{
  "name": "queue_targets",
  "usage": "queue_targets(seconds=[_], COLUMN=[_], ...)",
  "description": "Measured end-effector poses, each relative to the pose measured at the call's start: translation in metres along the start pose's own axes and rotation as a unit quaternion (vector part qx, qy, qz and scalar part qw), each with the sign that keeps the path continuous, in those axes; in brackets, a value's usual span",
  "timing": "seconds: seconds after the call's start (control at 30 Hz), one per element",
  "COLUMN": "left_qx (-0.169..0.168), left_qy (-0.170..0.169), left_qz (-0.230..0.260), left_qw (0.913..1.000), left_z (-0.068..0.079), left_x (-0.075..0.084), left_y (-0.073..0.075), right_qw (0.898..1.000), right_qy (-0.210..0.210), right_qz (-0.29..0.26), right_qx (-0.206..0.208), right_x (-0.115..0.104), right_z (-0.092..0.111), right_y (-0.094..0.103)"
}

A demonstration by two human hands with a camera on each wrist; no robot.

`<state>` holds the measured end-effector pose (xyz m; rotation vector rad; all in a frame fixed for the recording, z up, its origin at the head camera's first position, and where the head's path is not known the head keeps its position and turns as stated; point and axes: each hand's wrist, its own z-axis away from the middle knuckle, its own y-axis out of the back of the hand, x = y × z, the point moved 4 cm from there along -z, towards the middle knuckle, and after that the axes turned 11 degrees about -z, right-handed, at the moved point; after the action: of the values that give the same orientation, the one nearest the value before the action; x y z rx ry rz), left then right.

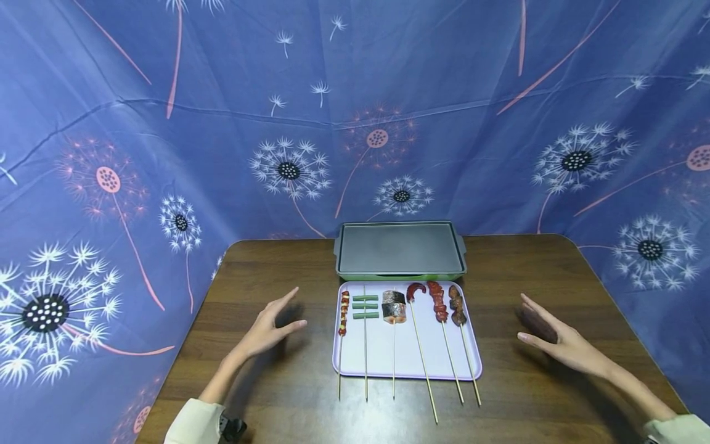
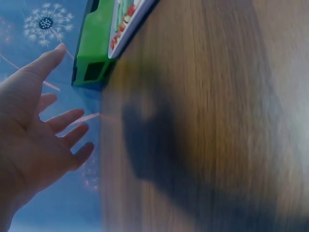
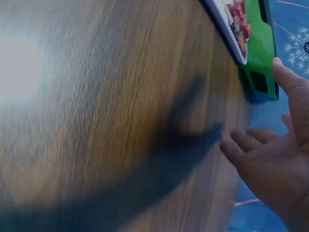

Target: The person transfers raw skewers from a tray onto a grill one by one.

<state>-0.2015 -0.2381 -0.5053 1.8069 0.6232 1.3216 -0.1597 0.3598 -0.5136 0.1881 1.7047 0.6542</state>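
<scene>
My left hand (image 1: pixel 267 330) hovers over the table to the left of a white tray (image 1: pixel 410 361), fingers extended, holding nothing. On the other side of the tray my right hand (image 1: pixel 566 345) is likewise raised, fingers spread and free. Several skewers lie on the tray with their sticks past its front edge: a thin red one (image 1: pixel 344 313), green pieces (image 1: pixel 365 306), a dark-skinned fish-like one (image 1: pixel 394 306), a curled red tentacle-like one (image 1: pixel 416 290), red meat (image 1: pixel 438 302) and brown meat (image 1: pixel 457 305). In the left wrist view the palm (image 2: pixel 29 130) shows bare.
Behind the tray stands a flat grill (image 1: pixel 399 248) with a dark plate and green body. Brown wooden tabletop (image 1: pixel 277 265) surrounds both. A blue cloth with dandelion prints (image 1: pixel 444 154) hangs behind the table and along its sides.
</scene>
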Motion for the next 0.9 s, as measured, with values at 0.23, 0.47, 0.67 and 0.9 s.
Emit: queue_targets(seconds=[0.23,0.47,0.67,0.9], left_qx=[-0.039,-0.065,-0.101,-0.128], left_qy=[0.014,0.015,0.027,0.076], left_qz=[0.091,0.161,0.232,0.317], left_qw=[0.9950,0.9847,0.9671,0.9366], left_z=[-0.003,-0.005,-0.001,0.001], left_x=[0.011,0.017,0.014,0.009], left_y=[-0.011,-0.028,-0.051,-0.071], right_qw=[0.958,0.886,0.857,0.860], right_qy=[0.092,0.043,-0.061,-0.102], right_qz=[-0.244,-0.410,-0.453,-0.449], right_qx=[-0.119,-0.214,-0.238,-0.222], right_x=[-0.002,0.004,0.008,0.009], right_z=[0.000,0.003,0.014,0.022], right_y=[-0.017,-0.033,-0.053,-0.073])
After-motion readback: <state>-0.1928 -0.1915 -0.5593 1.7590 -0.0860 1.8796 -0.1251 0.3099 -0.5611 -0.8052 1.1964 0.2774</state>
